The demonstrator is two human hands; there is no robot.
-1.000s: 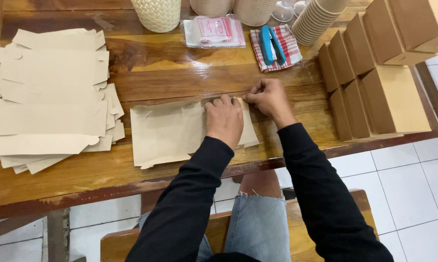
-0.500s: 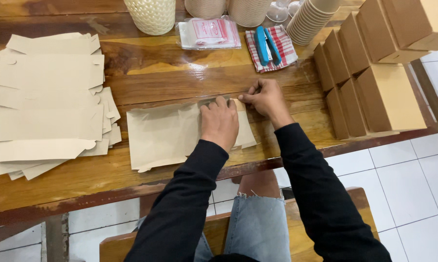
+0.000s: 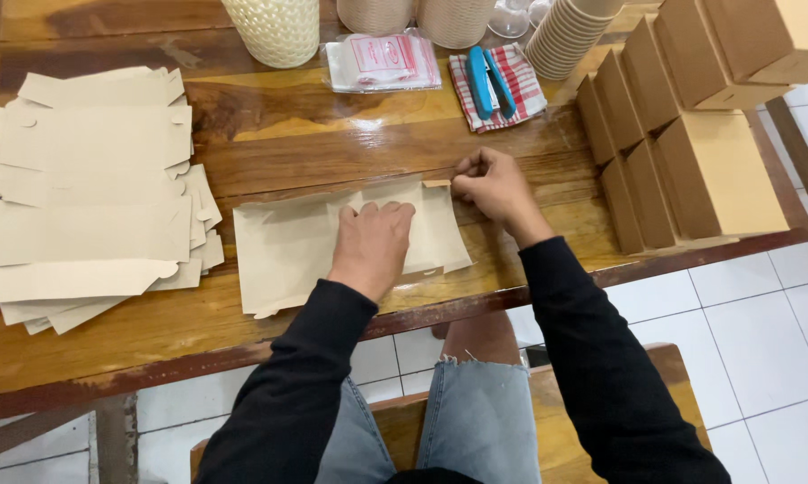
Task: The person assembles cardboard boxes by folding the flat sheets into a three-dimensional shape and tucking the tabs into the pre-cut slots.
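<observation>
Left hand (image 3: 374, 240) flat on box blank (image 3: 287, 246), lengthwise left-right

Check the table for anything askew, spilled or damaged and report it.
Nothing spilled or torn. The stack of flat box blanks at the left is fanned unevenly, edges out of line. The left hand presses one flat blank down while the right hand pinches its corner. The folded boxes stand in tidy rows.

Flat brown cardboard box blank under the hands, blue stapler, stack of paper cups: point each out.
Flat brown cardboard box blank (image 3: 287, 246): head view, bare left panel.
Blue stapler (image 3: 489, 81): head view, middle of its body.
Stack of paper cups (image 3: 565, 36): head view, ribbed side of stack.
</observation>
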